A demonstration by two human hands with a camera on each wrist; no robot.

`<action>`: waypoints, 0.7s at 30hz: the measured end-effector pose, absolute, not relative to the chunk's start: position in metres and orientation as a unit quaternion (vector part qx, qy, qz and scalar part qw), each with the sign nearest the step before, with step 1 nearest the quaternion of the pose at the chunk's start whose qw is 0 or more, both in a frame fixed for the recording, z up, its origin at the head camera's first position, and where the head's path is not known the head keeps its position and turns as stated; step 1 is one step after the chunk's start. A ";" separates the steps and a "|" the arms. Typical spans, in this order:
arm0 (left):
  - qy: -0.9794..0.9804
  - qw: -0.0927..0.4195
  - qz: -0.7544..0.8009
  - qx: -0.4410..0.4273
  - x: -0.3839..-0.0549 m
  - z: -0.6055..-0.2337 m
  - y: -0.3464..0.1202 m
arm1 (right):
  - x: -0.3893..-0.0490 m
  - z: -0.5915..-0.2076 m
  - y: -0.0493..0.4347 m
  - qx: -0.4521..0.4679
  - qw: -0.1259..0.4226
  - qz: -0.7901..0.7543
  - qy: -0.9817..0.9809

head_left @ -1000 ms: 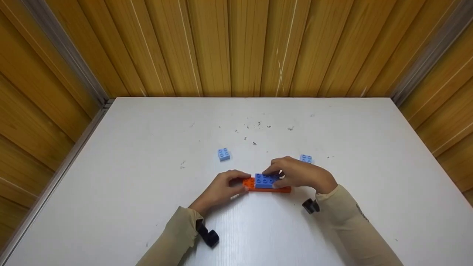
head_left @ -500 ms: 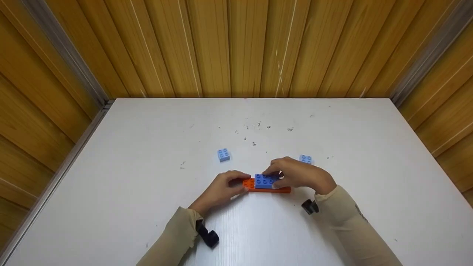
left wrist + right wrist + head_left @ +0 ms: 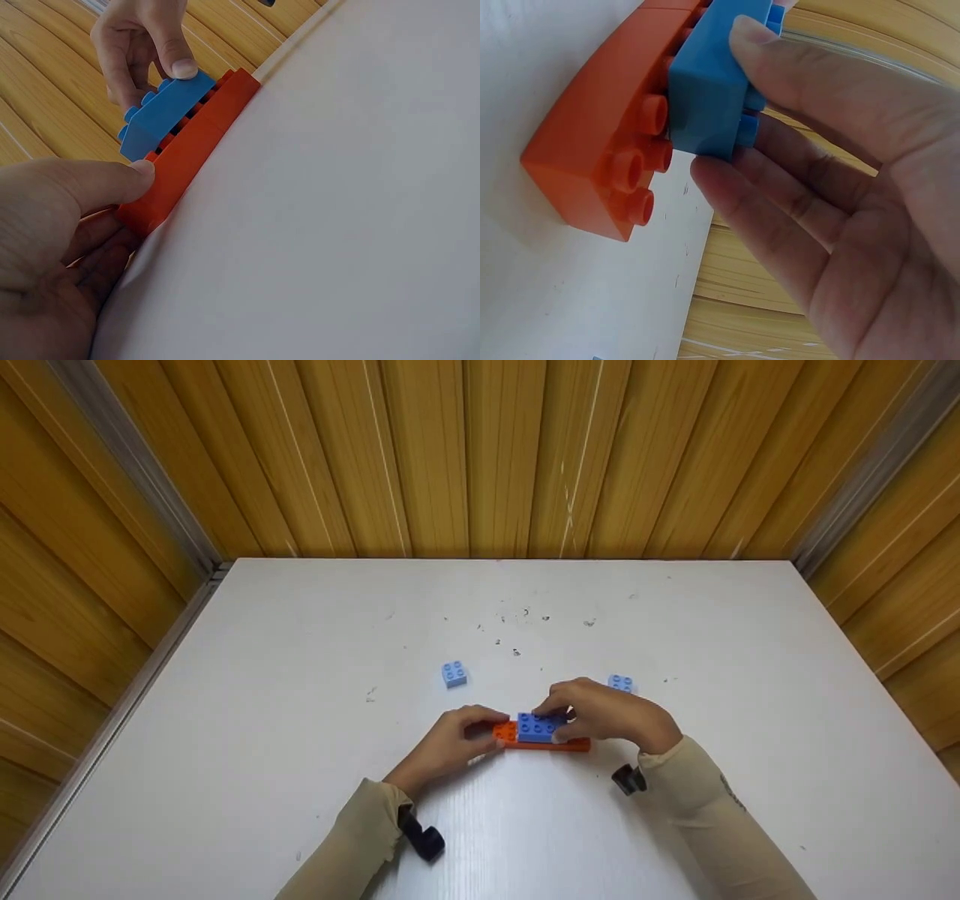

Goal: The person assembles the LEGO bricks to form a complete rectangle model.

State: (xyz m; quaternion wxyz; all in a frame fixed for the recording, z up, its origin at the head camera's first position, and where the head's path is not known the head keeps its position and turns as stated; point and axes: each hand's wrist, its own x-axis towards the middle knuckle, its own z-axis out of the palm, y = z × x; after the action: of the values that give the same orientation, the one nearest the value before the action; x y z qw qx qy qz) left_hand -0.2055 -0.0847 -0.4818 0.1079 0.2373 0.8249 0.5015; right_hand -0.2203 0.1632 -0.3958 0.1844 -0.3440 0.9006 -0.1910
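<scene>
A row of orange toy building bricks (image 3: 551,747) lies on the white table, and a seam crosses its side in both wrist views. Over its middle is a blue eight-stud brick (image 3: 536,727). Orange studs show in a narrow gap under the blue brick (image 3: 169,109) in the left wrist view. My left hand (image 3: 450,742) grips the left end of the orange row between thumb and fingers. With thumb and fingertips, my right hand (image 3: 611,712) pinches the blue brick near its right end. Bare orange studs stick out beyond that end in the right wrist view.
Two small light blue bricks lie farther back: one brick (image 3: 454,674) left of centre, another brick (image 3: 620,682) just behind the right hand and partly hidden by it. Wood-patterned panels (image 3: 495,457) stand along the table's (image 3: 300,660) back and sides.
</scene>
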 end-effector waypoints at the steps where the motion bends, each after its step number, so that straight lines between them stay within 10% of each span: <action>1: 0.825 0.108 0.501 0.239 -0.206 -0.482 -0.085 | -0.220 -0.396 0.163 -0.342 0.185 -0.191 0.901; 21: 0.828 0.113 0.495 0.237 -0.206 -0.484 -0.085 | -0.219 -0.400 0.161 -0.350 0.162 -0.197 0.901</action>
State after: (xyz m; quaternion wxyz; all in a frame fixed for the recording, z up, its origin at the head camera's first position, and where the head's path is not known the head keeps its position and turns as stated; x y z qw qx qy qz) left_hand -0.2065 -0.0855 -0.4842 0.1126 0.2373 0.8284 0.4947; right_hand -0.2187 0.1611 -0.4005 0.1617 -0.3503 0.9013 -0.1970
